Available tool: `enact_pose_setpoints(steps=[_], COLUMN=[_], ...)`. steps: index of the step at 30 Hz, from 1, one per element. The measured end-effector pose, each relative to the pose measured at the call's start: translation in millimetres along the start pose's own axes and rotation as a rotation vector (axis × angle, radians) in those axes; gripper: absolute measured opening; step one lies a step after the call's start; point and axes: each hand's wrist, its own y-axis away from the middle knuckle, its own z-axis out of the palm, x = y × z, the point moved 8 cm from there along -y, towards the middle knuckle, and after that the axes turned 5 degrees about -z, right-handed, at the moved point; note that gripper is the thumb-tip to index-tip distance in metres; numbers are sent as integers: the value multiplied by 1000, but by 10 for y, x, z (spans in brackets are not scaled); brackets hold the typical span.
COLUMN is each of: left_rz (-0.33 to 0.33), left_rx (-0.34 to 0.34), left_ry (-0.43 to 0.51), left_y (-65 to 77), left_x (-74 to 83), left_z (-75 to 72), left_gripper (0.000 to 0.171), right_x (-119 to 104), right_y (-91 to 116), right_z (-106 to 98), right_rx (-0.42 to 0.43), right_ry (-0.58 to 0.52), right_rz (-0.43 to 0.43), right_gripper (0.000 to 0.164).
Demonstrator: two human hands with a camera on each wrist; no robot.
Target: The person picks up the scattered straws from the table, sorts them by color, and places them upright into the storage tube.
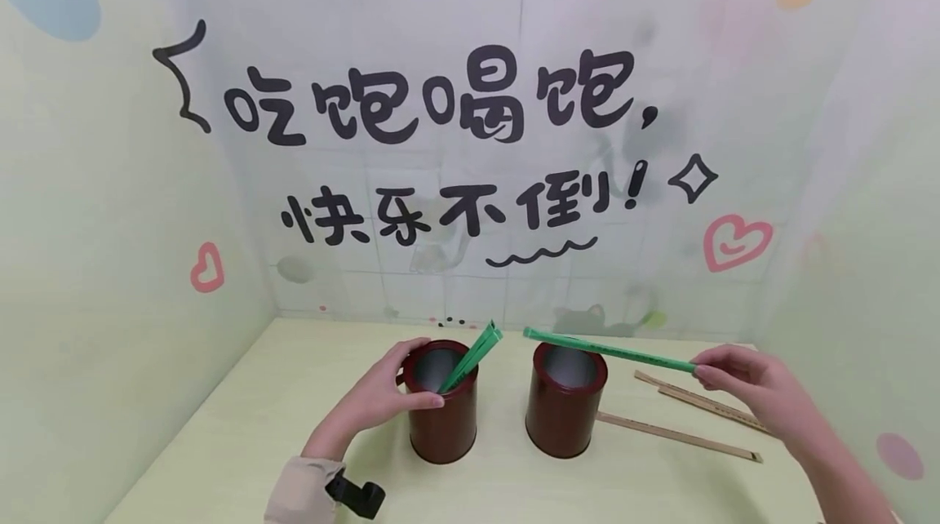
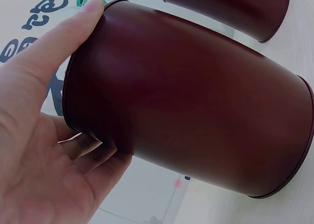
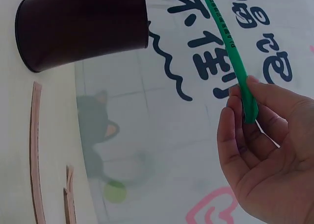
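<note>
My left hand (image 1: 378, 393) grips the left dark red canister (image 1: 444, 430) at its upper side, thumb near the front rim and fingers around the back. Several green-wrapped chopsticks (image 1: 470, 357) lean out of that canister toward the right. My right hand (image 1: 760, 385) pinches one end of a long green chopstick wrapper (image 1: 609, 348). Its far end points left, above the rim of the right dark red canister (image 1: 561, 418). In the right wrist view, thumb and fingers hold the printed green wrapper (image 3: 235, 62) near its end. Whatever is inside the wrapper is hidden.
Several tan paper-wrapped sticks (image 1: 679, 436) lie on the pale yellow table (image 1: 507, 495), right of the right canister. A white wall (image 1: 448, 295) with dark lettering stands behind, with pale side walls at left and right.
</note>
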Motion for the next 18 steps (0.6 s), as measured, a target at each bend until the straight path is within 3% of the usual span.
enact_pose_setpoints(steps=[6,11,18], left_rz=[-2,8,4], left_rx=[-5,-16,-18], left_ry=[-3,0,14], left_y=[1,9,33], left_x=[1,22,34], left_z=[-19,-36,2], left_gripper=[91,91,90], right_x=[-269,-450,-602], right_y=[-266,-481,-638], right_z=[321,599,871], right_rx=[-26,-77,-63], right_ry=[-18,-74,-13], right_rz=[-62,-58,-54], right_gripper=[11,16,12])
